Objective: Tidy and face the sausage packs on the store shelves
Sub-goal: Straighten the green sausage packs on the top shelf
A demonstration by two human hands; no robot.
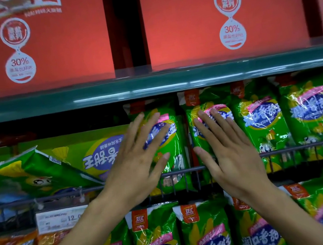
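your left hand (138, 156) lies flat, fingers straight, on an upright green sausage pack (167, 142) behind the wire rail (183, 172) of the middle shelf. your right hand (227, 146) lies flat on the adjacent pack (203, 117).

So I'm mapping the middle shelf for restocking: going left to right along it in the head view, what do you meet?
Tilted pack → upside-down box → left hand → right hand → two upright packs.
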